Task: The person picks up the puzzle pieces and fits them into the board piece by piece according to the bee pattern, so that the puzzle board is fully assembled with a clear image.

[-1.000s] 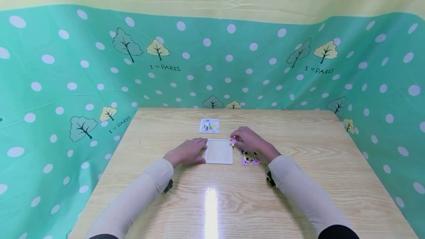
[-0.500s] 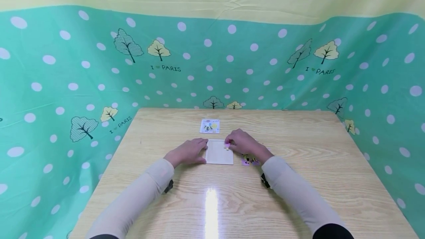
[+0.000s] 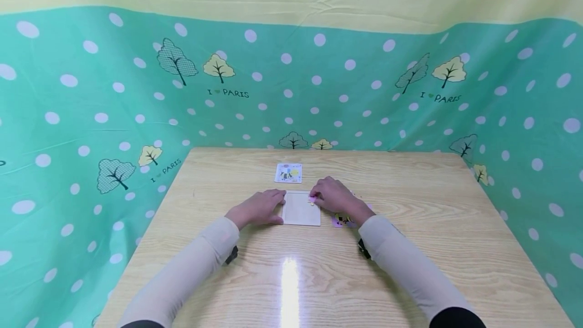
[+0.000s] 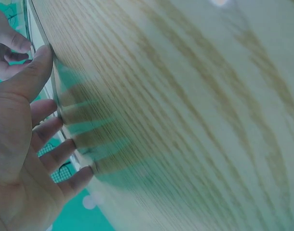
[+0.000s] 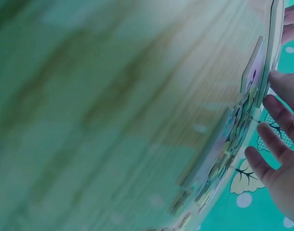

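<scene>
A square, pale, shallow tray point(image 3: 300, 211) lies on the table in the head view. Along its left side rests my left hand point(image 3: 258, 208), thumb at the near corner and fingers toward the far one; in the left wrist view these fingers point(image 4: 58, 156) look straight and spread. My right hand point(image 3: 334, 196) is over the tray's far right corner, where thumb and forefinger pinch a small pink and yellow jigsaw piece point(image 3: 311, 200). More jigsaw pieces point(image 3: 341, 219) in pink, black and yellow lie right of the tray, partly hidden under the right wrist.
Behind the tray lies a picture card point(image 3: 288, 173) with a yellow and black striped figure. The wooden table point(image 3: 227, 287) meets a green dotted cloth point(image 3: 255, 90) at the back and sides. A bright reflection shows on the near tabletop.
My right hand has moved left with the jigsaw piece, from beside the tray to over its far right corner, and has hardly moved since. The left hand stays at the tray's edge.
</scene>
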Motion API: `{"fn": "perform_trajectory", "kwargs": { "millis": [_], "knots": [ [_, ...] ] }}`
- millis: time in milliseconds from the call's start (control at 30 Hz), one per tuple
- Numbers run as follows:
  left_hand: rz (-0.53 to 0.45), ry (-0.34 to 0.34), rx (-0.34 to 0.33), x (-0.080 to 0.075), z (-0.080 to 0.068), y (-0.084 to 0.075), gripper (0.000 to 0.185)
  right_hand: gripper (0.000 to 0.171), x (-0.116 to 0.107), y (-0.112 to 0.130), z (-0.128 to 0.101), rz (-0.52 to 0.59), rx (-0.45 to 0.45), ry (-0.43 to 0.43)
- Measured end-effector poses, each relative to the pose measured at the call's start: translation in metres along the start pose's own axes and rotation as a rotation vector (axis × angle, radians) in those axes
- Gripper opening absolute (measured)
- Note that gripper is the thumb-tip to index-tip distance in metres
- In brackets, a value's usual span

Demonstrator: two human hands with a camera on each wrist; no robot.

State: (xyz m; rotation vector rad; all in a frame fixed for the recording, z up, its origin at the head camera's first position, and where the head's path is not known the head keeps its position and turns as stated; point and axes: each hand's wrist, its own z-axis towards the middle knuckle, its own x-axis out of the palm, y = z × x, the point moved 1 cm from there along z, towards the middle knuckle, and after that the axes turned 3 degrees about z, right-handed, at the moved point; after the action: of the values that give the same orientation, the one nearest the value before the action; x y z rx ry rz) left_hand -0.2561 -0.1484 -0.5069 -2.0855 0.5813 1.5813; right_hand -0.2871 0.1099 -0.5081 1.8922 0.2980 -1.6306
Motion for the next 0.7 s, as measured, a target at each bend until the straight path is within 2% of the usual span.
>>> {"fn": "perform_trajectory", "kwargs": {
  "millis": [333,700],
  "knots": [
    [-0.010,-0.007,0.013,-0.0018,-0.0009,-0.0003,0.074,0.022,0.0000,-0.0013,-0.0013,0.000,-0.006,0.000],
    [-0.014,-0.014,0.010,0.0006,0.0004,0.0013,0.078,0.023,-0.0024,0.0011,-0.0018,-0.029,-0.058,-0.012]
  ]
}}
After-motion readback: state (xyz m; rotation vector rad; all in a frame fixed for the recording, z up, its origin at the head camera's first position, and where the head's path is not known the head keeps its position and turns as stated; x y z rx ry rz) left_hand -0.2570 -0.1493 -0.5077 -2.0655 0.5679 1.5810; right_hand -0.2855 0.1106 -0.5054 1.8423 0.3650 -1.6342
